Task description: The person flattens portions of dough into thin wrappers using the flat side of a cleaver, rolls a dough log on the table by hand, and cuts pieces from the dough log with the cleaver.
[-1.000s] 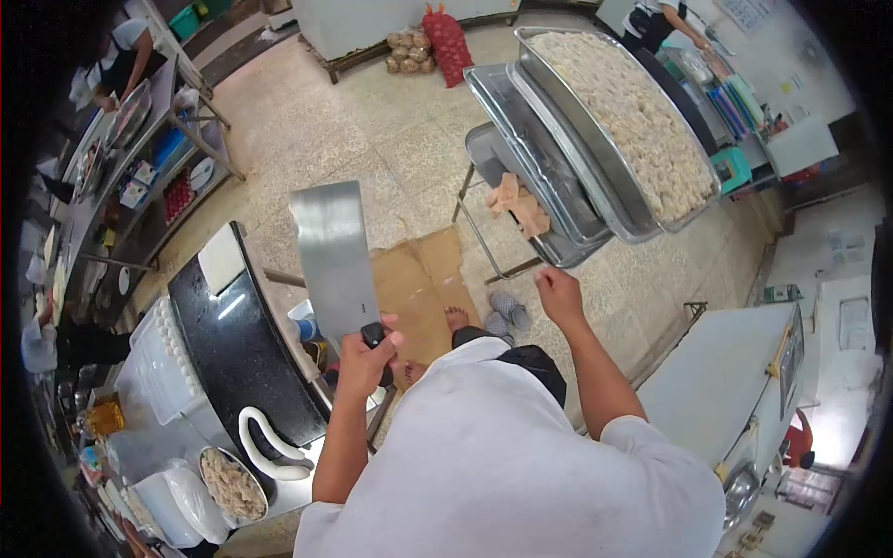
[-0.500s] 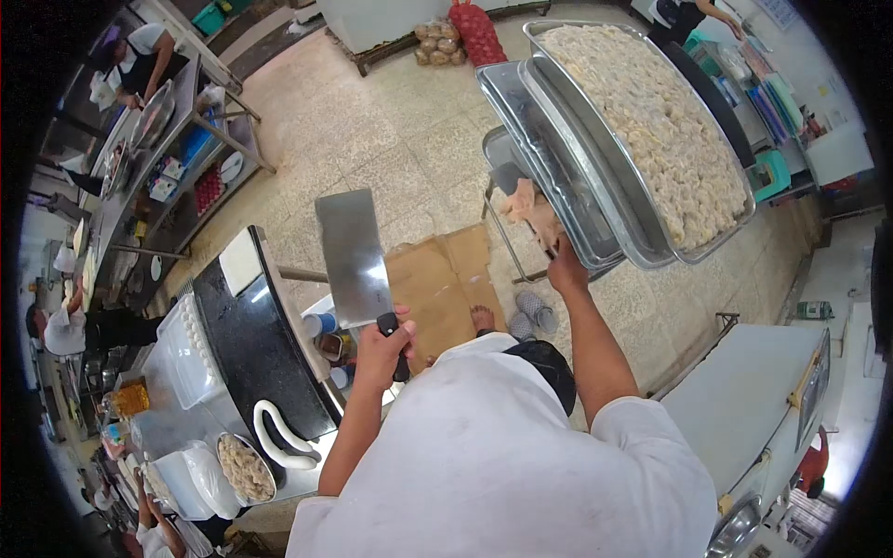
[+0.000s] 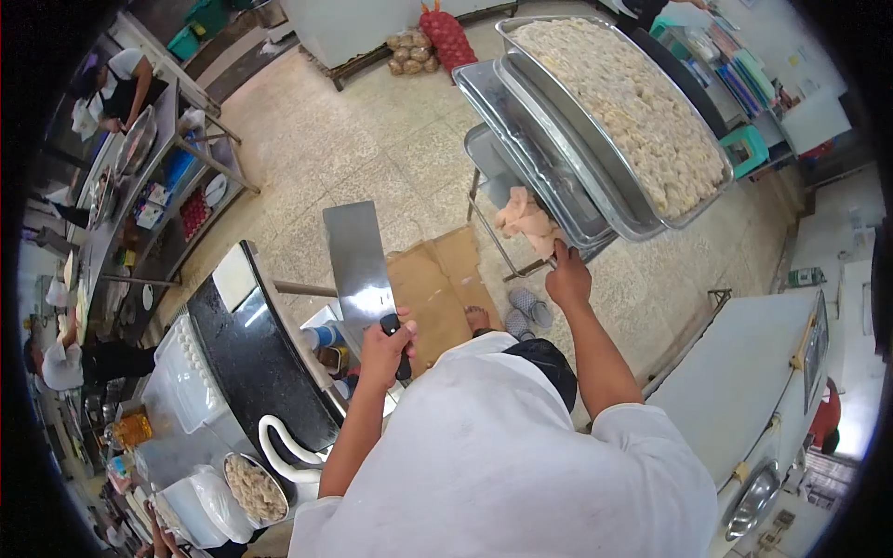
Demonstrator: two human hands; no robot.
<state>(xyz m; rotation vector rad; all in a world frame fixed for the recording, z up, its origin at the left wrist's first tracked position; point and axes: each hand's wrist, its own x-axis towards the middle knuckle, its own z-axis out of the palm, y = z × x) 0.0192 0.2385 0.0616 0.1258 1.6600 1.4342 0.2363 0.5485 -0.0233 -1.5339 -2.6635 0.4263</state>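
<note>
Right now my left hand [image 3: 384, 352] is wrapped firmly round the handle of a cleaver [image 3: 356, 256], its blade jutting out ahead of that hand. My right hand [image 3: 569, 279] has its fingers curled at the near edge of a cloth [image 3: 526, 219]; I can't tell whether they pinch it.

The cloth lies just ahead of my right hand, at the edge of a stand [image 3: 486, 153]. Stacked trays [image 3: 595, 219] crowd in just beyond, slanting past the cloth, the top one full of pale food [image 3: 623, 107]. Between my hands, on the floor, is cardboard [image 3: 433, 288], with slippers [image 3: 527, 309] near my right hand.

To the left of my left hand runs a bench [image 3: 259, 358], its edge close by that forearm. It carries a white board [image 3: 234, 276], a plastic box [image 3: 193, 383], a bent white rope of dough [image 3: 271, 446] and a bowl of filling [image 3: 254, 488]. Behind my right hand, a white freezer [image 3: 739, 367] flanks the elbow. Far ahead of both hands sits a red sack [image 3: 448, 39].
</note>
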